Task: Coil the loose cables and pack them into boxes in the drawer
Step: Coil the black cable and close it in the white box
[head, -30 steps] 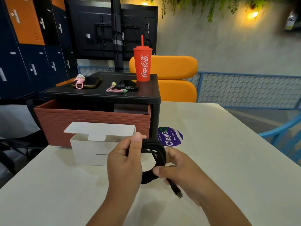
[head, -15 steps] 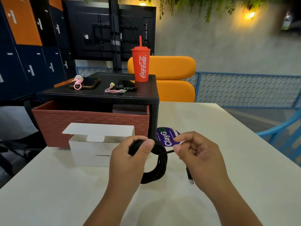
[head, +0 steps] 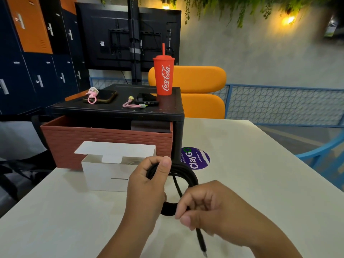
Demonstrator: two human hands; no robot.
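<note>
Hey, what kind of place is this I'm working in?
Probably a shared office or coworking lounge: blue and orange lockers, a large screen on a stand, and an orange padded chair at the white table.

White script running up the side of the red straw cup (head: 164, 75), which stood on the black drawer unit (head: 119, 110), read "Coca-Cola". A round purple sticker (head: 195, 158) on the white table (head: 251, 174) read "ClayGO" in large letters. A smaller line beside it appeared to read "Clean as you go". Another small line was too fine to read.
</note>
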